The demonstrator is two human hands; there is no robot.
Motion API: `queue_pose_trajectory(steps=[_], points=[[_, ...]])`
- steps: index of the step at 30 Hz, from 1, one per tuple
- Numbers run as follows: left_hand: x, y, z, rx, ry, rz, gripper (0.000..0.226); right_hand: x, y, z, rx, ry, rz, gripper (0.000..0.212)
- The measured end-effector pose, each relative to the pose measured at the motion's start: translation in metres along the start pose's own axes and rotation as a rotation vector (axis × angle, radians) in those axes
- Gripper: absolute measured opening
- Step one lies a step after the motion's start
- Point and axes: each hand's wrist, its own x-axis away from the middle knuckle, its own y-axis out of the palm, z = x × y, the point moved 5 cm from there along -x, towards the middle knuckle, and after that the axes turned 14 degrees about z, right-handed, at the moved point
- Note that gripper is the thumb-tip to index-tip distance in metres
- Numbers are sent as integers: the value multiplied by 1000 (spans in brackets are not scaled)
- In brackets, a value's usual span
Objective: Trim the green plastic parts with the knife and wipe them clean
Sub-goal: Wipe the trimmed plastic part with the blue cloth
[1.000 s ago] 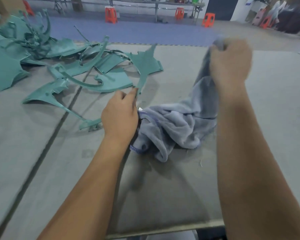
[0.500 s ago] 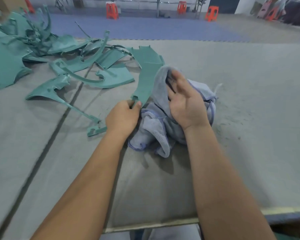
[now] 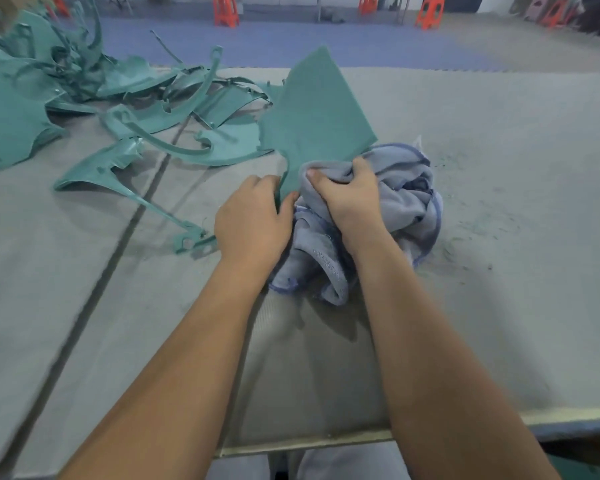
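Left hand (image 3: 253, 221) pinching part (image 3: 317, 123) upright for access; right hand (image 3: 349, 195) clutching cloth (image 3: 407, 199) against it, wiping.

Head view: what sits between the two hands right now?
The narrow lower end of the green plastic part, gripped by the left hand, with a fold of the grey cloth bunched under the right hand. Head view.

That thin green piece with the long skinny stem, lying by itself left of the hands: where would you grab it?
Probably by the broad, flat end of the thin green piece, coming from above and the left. That end lies clear on the grey table, away from the pile of green parts. The long stem looks too slender to hold firmly, and its near tip sits close to the left hand.
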Motion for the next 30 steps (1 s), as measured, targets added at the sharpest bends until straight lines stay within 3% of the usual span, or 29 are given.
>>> queue_pose_trajectory(steps=[3, 7, 9, 11, 12, 13, 16, 19, 22, 25, 27, 30], points=[[0, 1, 10, 120, 76, -40, 26, -5, -6, -7, -120, -50, 158, 26], [2, 4, 21, 206, 182, -99, 33, -12, -20, 9, -140, 115, 314, 32], [-1, -7, 27, 250, 298, 33, 36, -13, -22, 13, -162, 168, 346, 22], [0, -18, 30, 375, 394, 192, 24, -16, -25, 17, -196, 250, 407, 17], [1, -19, 29, 451, 377, 194, 18, -17, -26, 18, -204, 290, 430, 18], [2, -16, 28, 510, 297, 130, 16, -17, -28, 19, -218, 319, 439, 20], [8, 9, 17, 537, -137, -276, 20, -18, -28, 17, -265, 312, 411, 21], [8, 19, 8, 739, -415, -411, 33, -16, -21, 10, -155, 264, 318, 27], [6, 20, 3, 915, -565, -342, 28, -10, -11, 2, 9, 191, 133, 28], [0, 22, -8, 1185, -920, -181, 25, -6, -9, -1, 19, 205, 35, 10], [-8, 20, -22, 1282, -1065, -84, 17, -10, -17, -2, -58, 226, 131, 14], [-16, 11, -46, 1210, -1073, -28, 12, -14, -40, -8, -220, 189, 399, 48]])
